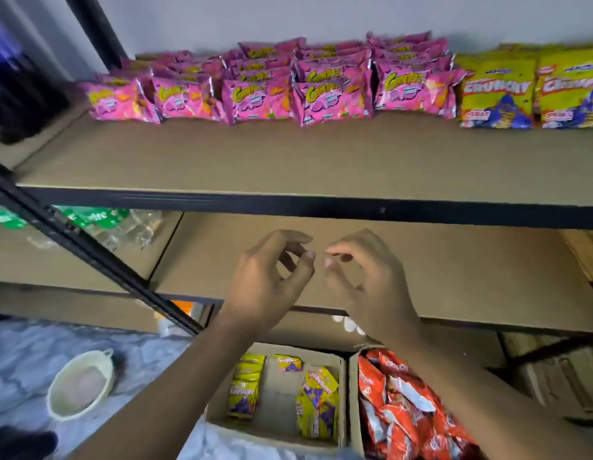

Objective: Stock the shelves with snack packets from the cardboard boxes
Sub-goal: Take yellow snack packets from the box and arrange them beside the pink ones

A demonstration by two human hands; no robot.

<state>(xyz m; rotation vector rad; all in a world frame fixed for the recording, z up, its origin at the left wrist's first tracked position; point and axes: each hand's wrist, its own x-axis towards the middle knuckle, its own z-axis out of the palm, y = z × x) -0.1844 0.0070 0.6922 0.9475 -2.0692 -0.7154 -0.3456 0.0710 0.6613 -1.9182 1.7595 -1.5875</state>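
Pink snack packets (265, 94) stand in rows along the back of the upper shelf (288, 161), with yellow Crunchy packets (534, 91) to their right. My left hand (271, 277) and my right hand (364, 277) hover side by side over the bare lower shelf (471, 270), fingers loosely curled, holding nothing. Below them on the floor an open cardboard box (341, 393) holds several yellow packets (316, 403). A second box (354, 410) to its right is full of red packets (407, 406).
A black metal upright (89, 247) slants across the left. Green-labelled plastic bottles (89, 220) lie on the neighbouring lower shelf. A cream bowl (81, 383) sits on the marbled floor at lower left. More cardboard (583, 254) stands at the right edge.
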